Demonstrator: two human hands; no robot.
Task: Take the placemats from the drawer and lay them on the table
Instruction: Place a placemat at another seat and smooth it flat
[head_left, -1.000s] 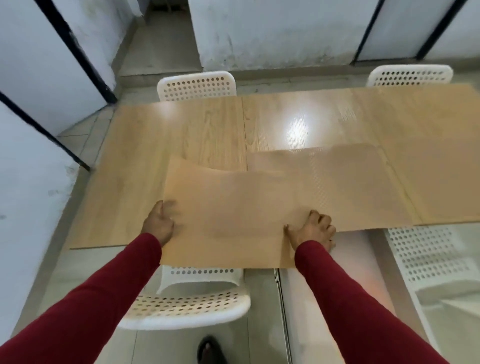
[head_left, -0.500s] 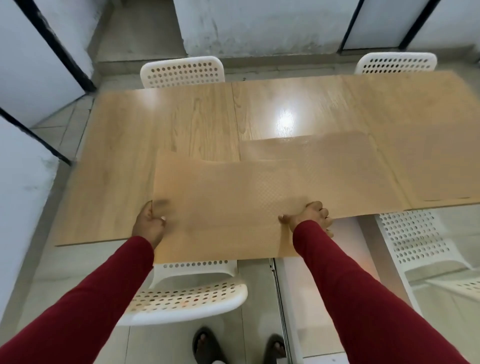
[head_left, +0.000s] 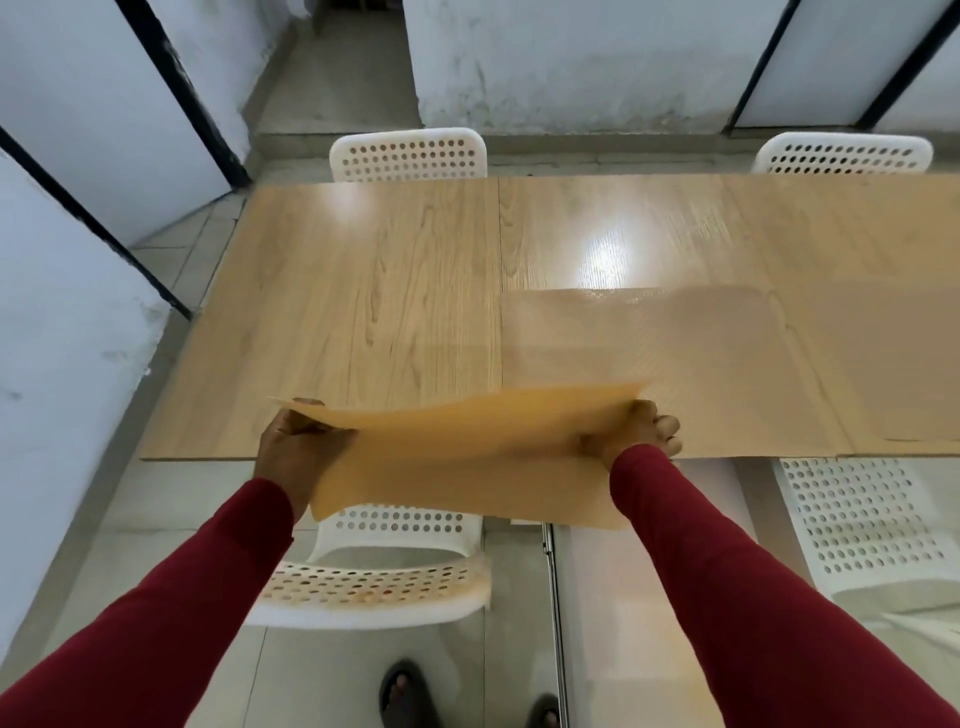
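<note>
A tan placemat (head_left: 467, 457) hangs in the air over the near edge of the wooden table (head_left: 363, 291), bowed and tilted toward me. My left hand (head_left: 293, 447) grips its left edge and my right hand (head_left: 636, 431) grips its right edge. A second tan placemat (head_left: 665, 364) lies flat on the table just beyond my right hand. A third placemat (head_left: 883, 353) lies flat to the right of it, running off the frame. No drawer is in view.
White perforated chairs stand around the table: one below my hands (head_left: 374, 587), one at the near right (head_left: 857, 519), two on the far side (head_left: 410, 153) (head_left: 841, 150). White panels with black frames (head_left: 78, 130) stand at the left. My sandalled feet (head_left: 410, 696) are on the tiled floor.
The placemat that lay flat at the table's near edge under both hands is now lifted off the table and pulled toward me, tilted up. The view has shifted slightly to the left.
</note>
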